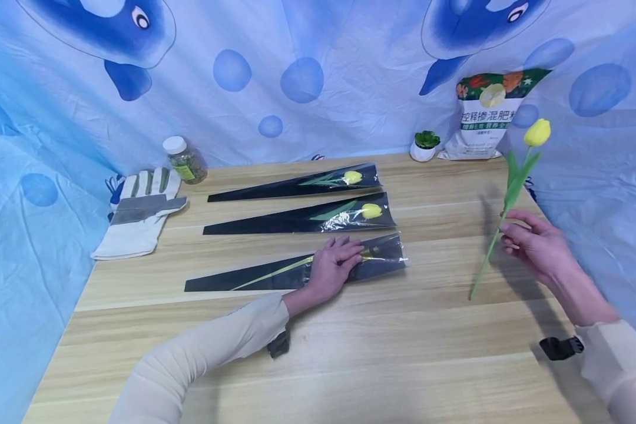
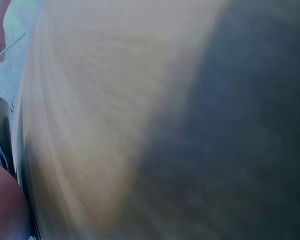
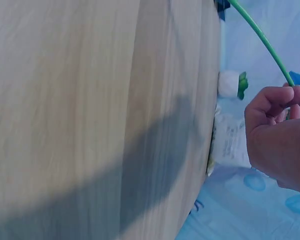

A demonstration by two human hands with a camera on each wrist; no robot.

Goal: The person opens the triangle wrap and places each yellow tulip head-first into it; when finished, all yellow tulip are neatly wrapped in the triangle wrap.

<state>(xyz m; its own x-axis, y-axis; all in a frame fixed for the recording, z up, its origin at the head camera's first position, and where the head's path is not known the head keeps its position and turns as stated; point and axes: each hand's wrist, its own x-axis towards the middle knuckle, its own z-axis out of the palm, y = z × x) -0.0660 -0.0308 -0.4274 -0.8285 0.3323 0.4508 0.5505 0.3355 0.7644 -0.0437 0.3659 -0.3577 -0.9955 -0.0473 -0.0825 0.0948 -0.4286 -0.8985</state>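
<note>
My right hand [image 1: 537, 244] pinches the green stem of a yellow tulip [image 1: 514, 182] above the right side of the table. The bloom points up and the stem slants down to the left. In the right wrist view, thumb and fingers meet on the stem [image 3: 265, 42]. My left hand [image 1: 333, 268] rests, fingers extended, on the nearest black-and-clear flower sleeve [image 1: 387, 262], covering its middle. A thin yellowish line shows along that sleeve; I cannot tell what it is. Behind it lie a middle sleeve [image 1: 254, 224] and a far sleeve [image 1: 259, 191], each with a yellow tulip inside.
At the back left are a work glove [image 1: 138, 215] and a white-lidded jar [image 1: 185, 160]. A small potted plant [image 1: 424, 146] and a fertilizer bag [image 1: 482, 121] stand at the back right. A blue patterned curtain [image 1: 339, 106] hangs behind the wooden table [image 1: 381, 353].
</note>
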